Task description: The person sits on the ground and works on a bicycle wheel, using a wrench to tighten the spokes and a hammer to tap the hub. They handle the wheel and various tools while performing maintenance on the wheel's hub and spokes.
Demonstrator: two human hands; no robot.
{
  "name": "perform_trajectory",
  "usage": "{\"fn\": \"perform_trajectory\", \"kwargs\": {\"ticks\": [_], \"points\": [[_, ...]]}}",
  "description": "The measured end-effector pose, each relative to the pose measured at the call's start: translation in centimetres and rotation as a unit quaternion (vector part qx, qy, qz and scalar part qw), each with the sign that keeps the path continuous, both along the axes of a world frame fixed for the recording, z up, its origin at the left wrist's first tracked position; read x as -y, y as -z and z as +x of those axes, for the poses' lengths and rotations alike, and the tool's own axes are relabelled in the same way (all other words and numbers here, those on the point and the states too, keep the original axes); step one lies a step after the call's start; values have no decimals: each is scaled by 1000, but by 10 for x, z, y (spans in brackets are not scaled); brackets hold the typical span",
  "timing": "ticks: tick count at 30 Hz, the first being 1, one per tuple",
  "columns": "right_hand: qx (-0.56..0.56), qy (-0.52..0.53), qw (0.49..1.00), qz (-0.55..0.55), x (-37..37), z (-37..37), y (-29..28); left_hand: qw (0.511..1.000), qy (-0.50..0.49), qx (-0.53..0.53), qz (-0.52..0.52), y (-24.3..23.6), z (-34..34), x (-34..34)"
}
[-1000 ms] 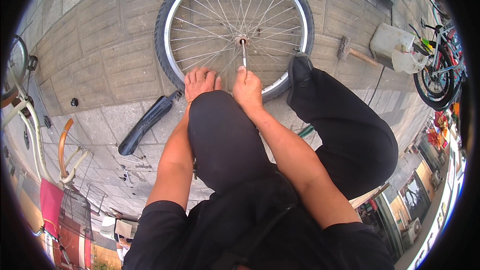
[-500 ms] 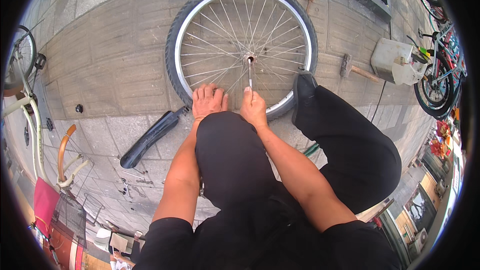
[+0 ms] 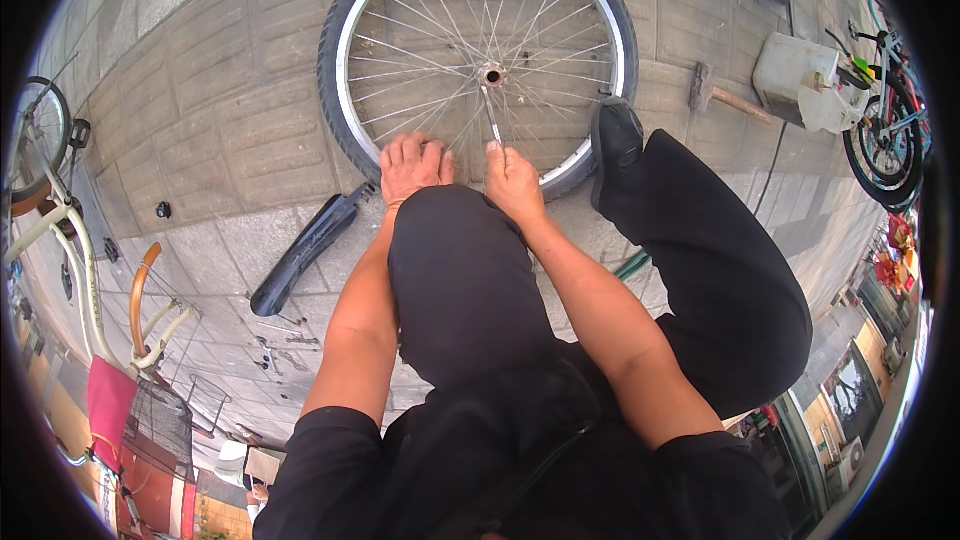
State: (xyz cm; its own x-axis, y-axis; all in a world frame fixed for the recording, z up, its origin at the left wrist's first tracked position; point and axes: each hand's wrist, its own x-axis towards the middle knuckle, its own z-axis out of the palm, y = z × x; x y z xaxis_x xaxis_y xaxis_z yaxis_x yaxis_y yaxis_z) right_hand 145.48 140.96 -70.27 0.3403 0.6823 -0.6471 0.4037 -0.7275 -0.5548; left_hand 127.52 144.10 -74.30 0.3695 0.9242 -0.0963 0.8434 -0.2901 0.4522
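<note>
Grasps a slim metal rod in the closed right hand, with the thumb along the shaft, over the near side of a spoked bicycle wheel; aims the rod's tip at the near edge of the wheel's hub, cannot tell whether touching or just apart; lays the left hand palm down on the near-left part of the wheel's rim, with fingers extended, clenched around nothing visible.

Has the bicycle wheel lying flat on stone paving, just beyond a bent knee in black cloth; sets a black shoe close by the wheel's right edge.

Shows a black mudguard at the near left of the wheel, with one end close to the tyre; small metal tools farther out on that same side of the wheel; a wooden-handled hammer to the right of the wheel; a whitish container and a parked bicycle farther right of the wheel; a cream bicycle frame with an orange-brown mudguard well off to the wheel's left.
</note>
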Motion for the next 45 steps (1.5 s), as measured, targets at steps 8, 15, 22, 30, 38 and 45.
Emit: {"fn": "perform_trajectory", "kwargs": {"ticks": [8, 15, 22, 30, 38, 45], "points": [[-13, 11, 1000, 10, 29, 20, -2, 1000, -9, 8, 21, 0, 27, 33], [22, -262, 962, -71, 19, 51, -76, 999, 9, 10, 44, -28, 12, 54], [162, -726, 661, -92, -37, 105, -135, 995, -2, 32, 96, -9, -5, 72], [185, -833, 522, -20, -44, 168, -114, 990, -43, 49, 128, -9, -15, 102], [151, -859, 487, 31, 58, 111, -120, 939, -157, 217, 215, -62, -73, 243], [180, -908, 378, 13, 116, 77, -120, 727, -476, 472, 148, -131, -47, 467]]}}
